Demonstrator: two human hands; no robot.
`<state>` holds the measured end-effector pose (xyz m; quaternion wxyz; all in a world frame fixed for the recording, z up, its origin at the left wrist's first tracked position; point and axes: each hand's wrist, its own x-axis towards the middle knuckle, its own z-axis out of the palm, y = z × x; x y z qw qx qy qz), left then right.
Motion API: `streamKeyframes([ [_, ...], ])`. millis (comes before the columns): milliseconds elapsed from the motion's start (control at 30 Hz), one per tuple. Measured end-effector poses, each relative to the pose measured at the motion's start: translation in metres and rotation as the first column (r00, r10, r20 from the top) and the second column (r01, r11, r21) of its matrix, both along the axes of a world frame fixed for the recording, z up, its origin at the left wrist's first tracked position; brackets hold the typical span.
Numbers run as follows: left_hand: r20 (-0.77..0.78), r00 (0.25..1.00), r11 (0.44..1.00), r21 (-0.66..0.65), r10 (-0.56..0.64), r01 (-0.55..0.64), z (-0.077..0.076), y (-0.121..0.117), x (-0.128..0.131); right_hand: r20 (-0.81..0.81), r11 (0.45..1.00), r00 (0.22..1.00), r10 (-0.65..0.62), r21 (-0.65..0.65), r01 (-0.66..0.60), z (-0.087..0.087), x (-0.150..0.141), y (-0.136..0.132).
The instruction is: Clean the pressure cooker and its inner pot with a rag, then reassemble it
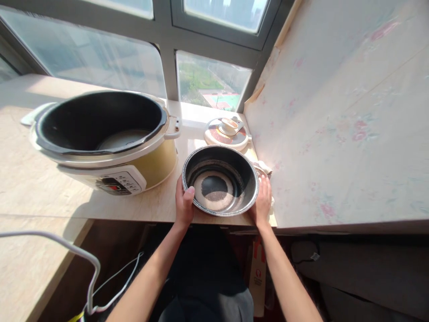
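In the head view, the big cooker [100,157] stands on a pale ledge [147,210], its mouth uncovered. To the cooker's right a narrow strip of bare ledge runs up to the person's left hand [184,203]; on the cooker's left the surface is wide and open. The ledge's front edge passes just in front of the cooker and continues right, close under the near rim of the pot [219,181]. The window frame [170,67] rises behind the cooker, and the flowered wall [335,112], well to its right, leaves little room past the right hand [263,199].

The pot is right of the cooker, clamped between both hands: the left has its thumb over the rim and fingers outside, the right is cupped against the outer side. Whether its base rests on the ledge cannot be told. Farther from the person, also right of the cooker, lies a round lid [228,134], just behind the pot; a crumpled cloth [263,168] sits by the right hand's fingertips.

The pot's mouth faces up, showing the stained floor inside; its outline is round, alike along every axis.
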<state>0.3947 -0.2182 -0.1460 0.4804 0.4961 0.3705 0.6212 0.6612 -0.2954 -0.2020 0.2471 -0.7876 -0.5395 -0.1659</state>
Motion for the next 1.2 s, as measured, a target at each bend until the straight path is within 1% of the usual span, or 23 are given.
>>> streamKeyframes([
  [233, -0.013, 1.000, 1.000, -0.023, -0.021, 0.020, 0.0010, 0.0001, -0.0019, 0.011, 0.999, 1.000, -0.006, 0.032, 0.006, 0.0013, -0.0044, 0.0024],
  [433, -0.022, 0.999, 0.999, -0.022, -0.024, 0.024, 0.0035, 0.0001, -0.0022, -0.019, 1.000, 1.000, -0.010, 0.019, 0.011, 0.0008, -0.0039, 0.0025],
  [600, -0.020, 1.000, 1.000, -0.028, -0.012, 0.011, 0.0047, 0.0003, -0.0018, -0.026, 1.000, 1.000, 0.001, 0.022, 0.000, -0.0007, -0.0028, 0.0035],
  [833, -0.031, 0.999, 1.000, -0.016, 0.018, -0.018, 0.0027, 0.0001, -0.0005, -0.027, 0.999, 1.000, 0.015, 0.032, -0.015, -0.0044, 0.0007, 0.0057],
  [1200, -0.053, 0.998, 1.000, 0.006, 0.026, -0.025, 0.0019, 0.0006, -0.0006, -0.007, 0.998, 1.000, 0.025, 0.059, -0.024, -0.0071, 0.0018, 0.0058],
])
